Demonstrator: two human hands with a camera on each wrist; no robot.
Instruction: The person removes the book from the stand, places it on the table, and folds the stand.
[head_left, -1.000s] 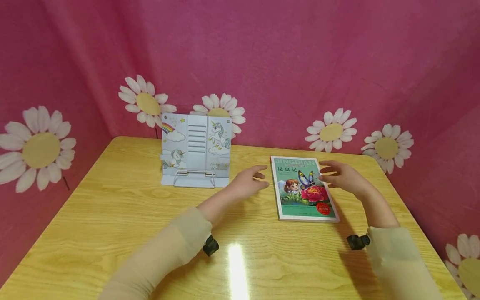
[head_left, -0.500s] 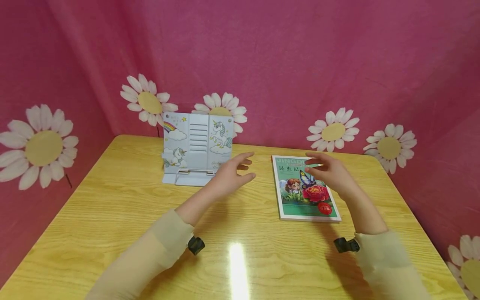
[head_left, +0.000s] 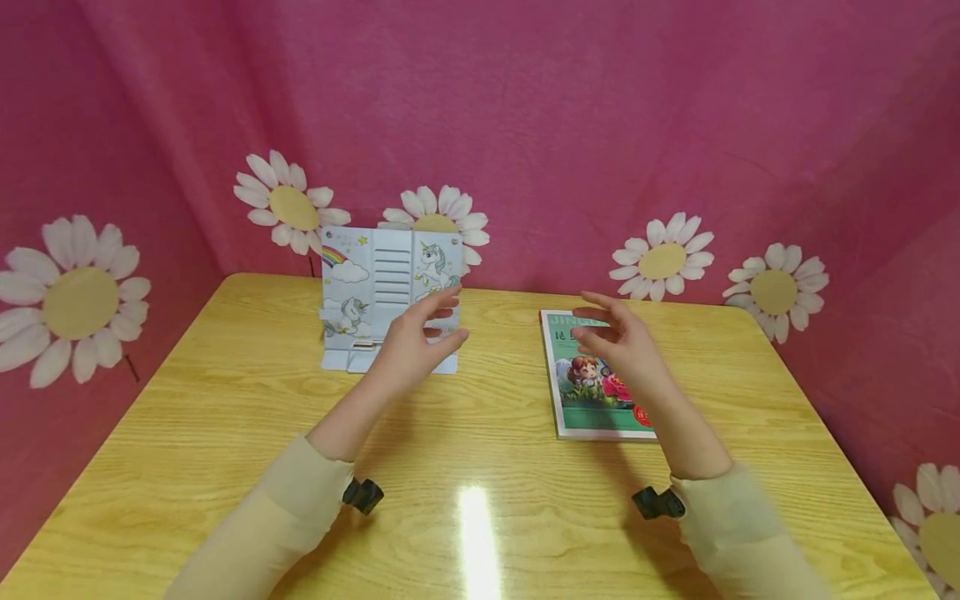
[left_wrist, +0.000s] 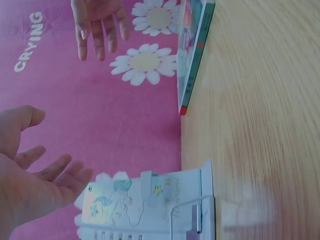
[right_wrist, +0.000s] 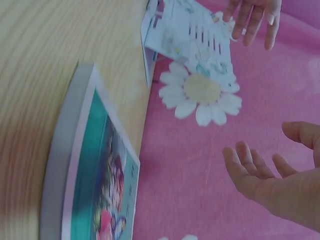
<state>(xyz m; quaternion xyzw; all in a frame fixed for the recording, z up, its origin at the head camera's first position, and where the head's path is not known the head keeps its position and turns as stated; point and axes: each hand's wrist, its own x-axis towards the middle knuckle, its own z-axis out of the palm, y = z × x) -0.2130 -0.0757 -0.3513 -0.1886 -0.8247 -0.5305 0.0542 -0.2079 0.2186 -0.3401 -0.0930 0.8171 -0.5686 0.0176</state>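
One illustrated book (head_left: 573, 396) lies flat on the table (head_left: 180, 417), near my raised right hand (head_left: 624, 343); one unicorn-printed book stand (head_left: 392, 287) stands left, partly behind my left hand (head_left: 411, 343). Both hands are loosely spread, holding nothing. Six daisies (head_left: 663, 261) show on the pink cloth (head_left: 525, 125).

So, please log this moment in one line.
left hand: empty; right hand: empty; green paperback book: flat on yellow wooden table; white unicorn bookstand: standing

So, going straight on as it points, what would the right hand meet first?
Probably the pink curtain; the right hand seems to clear the book, though depth is unclear.
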